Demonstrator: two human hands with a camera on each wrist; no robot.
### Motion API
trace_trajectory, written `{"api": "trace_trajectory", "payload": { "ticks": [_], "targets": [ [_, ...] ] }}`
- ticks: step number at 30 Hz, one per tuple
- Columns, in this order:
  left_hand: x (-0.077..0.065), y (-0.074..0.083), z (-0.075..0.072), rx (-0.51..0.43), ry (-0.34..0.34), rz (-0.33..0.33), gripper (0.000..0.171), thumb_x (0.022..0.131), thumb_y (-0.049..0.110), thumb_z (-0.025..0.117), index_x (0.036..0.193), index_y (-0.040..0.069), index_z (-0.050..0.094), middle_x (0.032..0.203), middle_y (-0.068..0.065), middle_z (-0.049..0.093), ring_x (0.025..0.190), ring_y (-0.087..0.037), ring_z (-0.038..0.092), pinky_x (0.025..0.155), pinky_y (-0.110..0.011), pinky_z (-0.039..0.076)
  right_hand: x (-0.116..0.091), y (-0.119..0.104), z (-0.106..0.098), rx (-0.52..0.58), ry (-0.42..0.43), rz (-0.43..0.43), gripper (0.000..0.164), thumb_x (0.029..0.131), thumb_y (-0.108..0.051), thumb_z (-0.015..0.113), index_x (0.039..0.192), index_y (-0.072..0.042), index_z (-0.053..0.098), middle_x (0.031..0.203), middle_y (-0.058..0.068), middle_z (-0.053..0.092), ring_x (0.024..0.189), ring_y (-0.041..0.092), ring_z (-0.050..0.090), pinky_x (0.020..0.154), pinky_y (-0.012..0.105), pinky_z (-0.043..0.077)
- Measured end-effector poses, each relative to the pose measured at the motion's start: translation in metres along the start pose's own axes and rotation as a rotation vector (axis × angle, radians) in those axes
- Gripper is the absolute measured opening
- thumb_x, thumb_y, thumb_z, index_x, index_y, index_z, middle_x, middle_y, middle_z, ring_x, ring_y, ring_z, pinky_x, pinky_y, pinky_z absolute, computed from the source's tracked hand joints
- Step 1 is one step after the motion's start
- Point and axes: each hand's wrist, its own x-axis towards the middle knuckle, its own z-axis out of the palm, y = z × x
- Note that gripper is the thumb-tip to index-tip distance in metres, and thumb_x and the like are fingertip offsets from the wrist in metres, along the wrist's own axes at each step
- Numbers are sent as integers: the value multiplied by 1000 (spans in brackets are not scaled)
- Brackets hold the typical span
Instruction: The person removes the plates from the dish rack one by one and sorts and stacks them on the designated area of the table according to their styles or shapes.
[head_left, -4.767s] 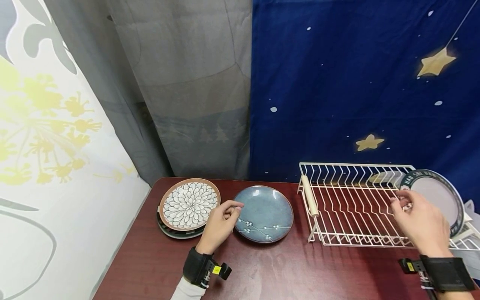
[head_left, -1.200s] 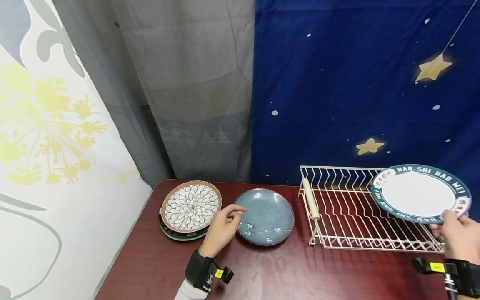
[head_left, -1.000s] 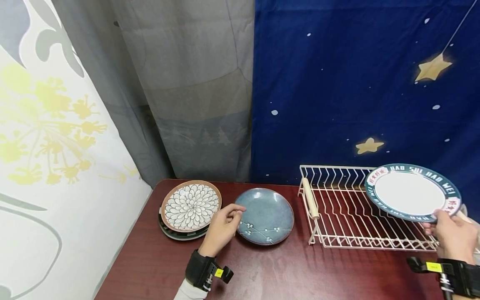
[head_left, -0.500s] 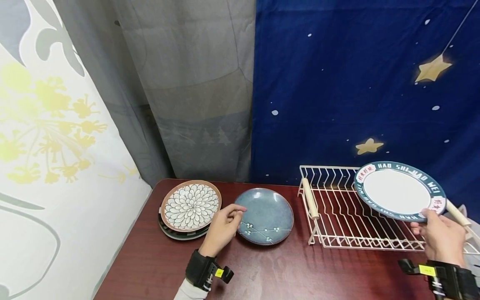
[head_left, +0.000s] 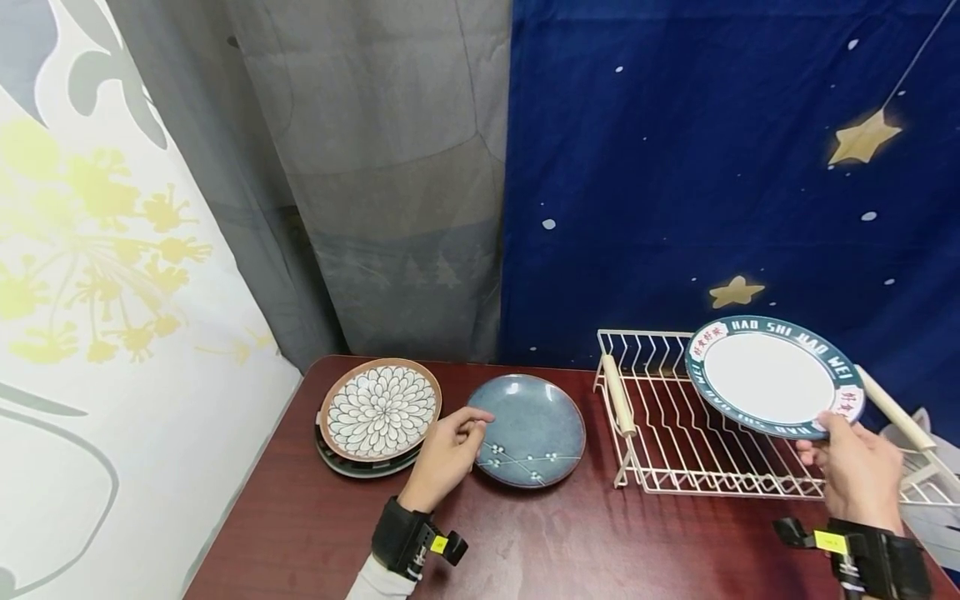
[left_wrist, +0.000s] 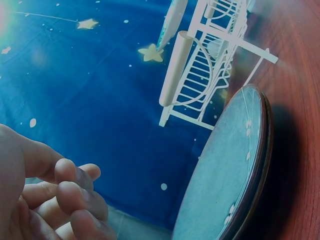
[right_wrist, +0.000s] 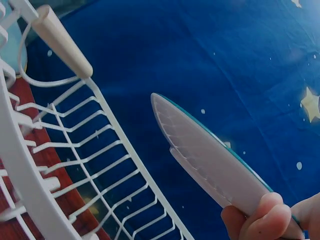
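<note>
My right hand [head_left: 858, 471] grips the near right rim of a white plate with a dark green lettered border [head_left: 768, 379]. The plate is tilted above a white wire dish rack [head_left: 720, 493], apart from its wires. From the right wrist, the plate's pale underside [right_wrist: 210, 155] shows, with fingers [right_wrist: 265, 220] pinching its edge. My left hand [head_left: 442, 458] hangs loosely curled with nothing in it, beside the left rim of a blue plate with white blossoms [head_left: 528, 425]. In the left wrist view the fingers are apart from this blue plate [left_wrist: 220, 170].
A brown-rimmed petal-patterned plate [head_left: 382, 408] lies on a darker plate [head_left: 360, 471] at the table's left. The rack has a wooden handle [head_left: 618, 396] at its left end and another wooden handle [head_left: 896, 408] at its right. A blue star curtain [head_left: 660, 183] hangs behind.
Earlier the green-rimmed plate leaned at the rack's right end, my right hand beside it. Now lifted and gripped, it has moved left over the rack. My left hand has barely moved.
</note>
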Motion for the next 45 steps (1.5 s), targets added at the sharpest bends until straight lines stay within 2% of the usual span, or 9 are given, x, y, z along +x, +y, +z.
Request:
{"api": "trace_trajectory", "payload": {
  "ticks": [6,11,18,25,33,35,38,42,45],
  "targets": [
    [0,0,1,5,3,2,15,95,24,51,102,24,64,64,-9,56,44,-11,48,38,-23,39,-6,5,11,-1,-37,-7,20,88,-9,57,70,-6,65,56,4,62,39,15,55,34,25,45],
    [1,-1,2,0,2,2,15,94,24,52,102,22,64,65,-13,56,44,-11,47,38,-22,39,-10,9,19,13,-62,-9,19,89,-10,57,72,-5,65,57,4,61,38,14,53,34,24,44],
    [1,2,2,14,3,14,16,95,20,51,102,24,64,61,1,55,43,-10,47,37,-22,38,-16,11,30,54,-108,-16,18,89,-9,58,73,-3,64,57,5,61,39,14,54,35,24,44],
    [2,2,2,20,2,11,16,94,19,51,102,23,64,61,2,55,44,-10,48,38,-23,39,-22,15,40,47,-120,-17,19,88,-9,58,72,-2,65,59,5,62,40,14,54,34,25,43],
    [0,-1,2,12,6,20,15,94,22,52,101,22,64,66,-14,58,46,-10,49,38,-22,40,-30,22,54,41,-141,-22,19,89,-7,58,72,-1,66,58,6,62,41,15,54,34,24,44],
    [0,-2,3,15,6,16,15,94,21,52,101,22,64,66,-12,57,45,-10,49,38,-22,40,-31,23,58,37,-140,-19,18,89,-7,58,73,-1,65,59,6,62,41,14,54,35,24,44],
    [-1,2,2,20,2,2,15,94,19,51,102,22,64,66,-12,58,45,-8,48,39,-21,39,-33,24,62,31,-146,-9,18,89,-8,57,74,-2,65,60,5,62,42,14,55,36,24,45],
    [-4,18,0,9,-4,-6,16,95,14,50,103,17,64,67,-18,58,45,-8,47,39,-21,38,-34,26,68,22,-153,1,17,89,-9,57,76,-2,65,61,5,62,43,14,55,37,25,46],
    [-7,28,-1,1,-5,6,17,94,10,50,103,12,64,64,-14,56,45,-9,47,39,-21,39,-37,29,74,19,-153,8,16,89,-10,58,77,-2,64,61,5,62,43,14,54,37,25,46]
  ]
}}
